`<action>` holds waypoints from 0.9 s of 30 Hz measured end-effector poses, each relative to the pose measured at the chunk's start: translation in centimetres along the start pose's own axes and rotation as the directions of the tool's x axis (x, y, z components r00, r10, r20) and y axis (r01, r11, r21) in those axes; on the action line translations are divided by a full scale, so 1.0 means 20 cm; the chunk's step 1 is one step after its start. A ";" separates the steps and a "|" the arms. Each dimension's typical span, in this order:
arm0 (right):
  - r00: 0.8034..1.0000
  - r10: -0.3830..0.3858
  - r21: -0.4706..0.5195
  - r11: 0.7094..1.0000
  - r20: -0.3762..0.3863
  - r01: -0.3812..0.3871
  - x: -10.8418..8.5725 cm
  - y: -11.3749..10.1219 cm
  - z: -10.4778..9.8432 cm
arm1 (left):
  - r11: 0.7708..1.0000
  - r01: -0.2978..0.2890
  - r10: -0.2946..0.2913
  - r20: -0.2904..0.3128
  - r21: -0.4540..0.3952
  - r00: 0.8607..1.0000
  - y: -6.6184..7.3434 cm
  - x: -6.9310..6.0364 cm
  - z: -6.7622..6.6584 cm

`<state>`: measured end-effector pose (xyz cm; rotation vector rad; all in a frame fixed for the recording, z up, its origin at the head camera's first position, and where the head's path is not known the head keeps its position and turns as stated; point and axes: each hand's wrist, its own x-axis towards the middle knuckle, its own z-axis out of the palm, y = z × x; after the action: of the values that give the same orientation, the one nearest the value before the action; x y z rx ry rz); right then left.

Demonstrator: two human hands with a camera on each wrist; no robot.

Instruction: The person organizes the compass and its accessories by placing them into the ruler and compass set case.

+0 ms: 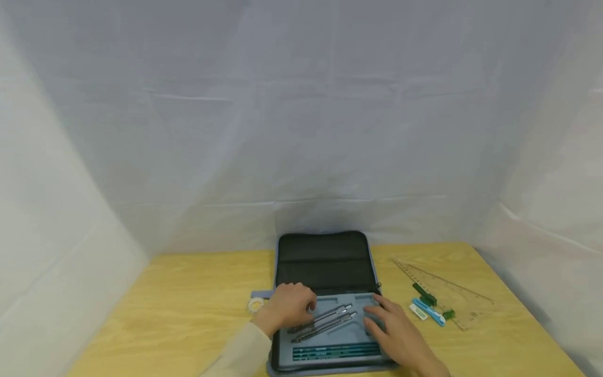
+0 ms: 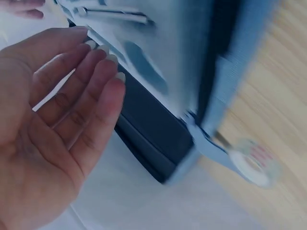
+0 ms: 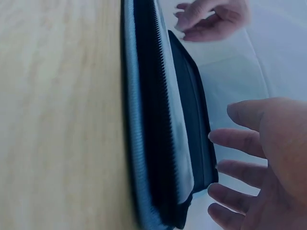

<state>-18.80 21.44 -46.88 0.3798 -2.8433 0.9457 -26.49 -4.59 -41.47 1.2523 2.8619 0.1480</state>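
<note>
Spread fingers on the right hand (image 1: 398, 332) and loosely bent ones on the left hand (image 1: 288, 308) hang over the open zip case (image 1: 322, 273) on the wooden table (image 1: 198, 309). Between them, two metallic pens (image 1: 325, 328) lie slantwise in its grey tray (image 1: 358, 332), near green pencils (image 1: 336, 352); a tape roll (image 1: 256, 299) sits just beside the case.

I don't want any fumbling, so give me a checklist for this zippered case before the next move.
1. Zippered case open: ok, lid laid back.
2. Left grip free: ok, holds nothing.
3. Right grip free: ok, holds nothing.
4. Dark green pencils lined up in the tray: ok.
5. Two pen-shaped metal instruments seated in recesses: cannot tell; they lie aslant.
6. Tape roll and eraser inside: not ok, both outside the case.
</note>
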 end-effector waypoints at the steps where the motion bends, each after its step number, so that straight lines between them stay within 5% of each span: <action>1: 1.000 -0.012 -0.003 1.000 0.008 0.012 0.01 -0.01 0.00 | 1.000 -0.004 0.004 -0.004 -0.016 1.000 -0.02 -0.02 0.00; 6: 0.990 -0.090 0.008 0.996 0.108 0.089 0.06 -0.06 -0.02 | 0.999 -0.030 0.030 -0.028 -0.014 0.999 -0.08 -0.12 0.00; 14: 0.921 -0.211 -0.001 0.975 0.328 0.223 0.14 -0.14 0.01 | 0.993 -0.106 0.109 -0.069 0.045 0.992 -0.06 -0.21 0.06; 27: 0.932 -0.174 -0.120 0.968 0.318 0.222 0.13 -0.18 0.09 | 0.997 -0.075 0.078 -0.085 0.036 0.993 -0.04 -0.27 0.10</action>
<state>-20.48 17.12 -45.76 0.8451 -3.0441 0.6742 -23.29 -9.01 -43.62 1.3959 2.9008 0.1614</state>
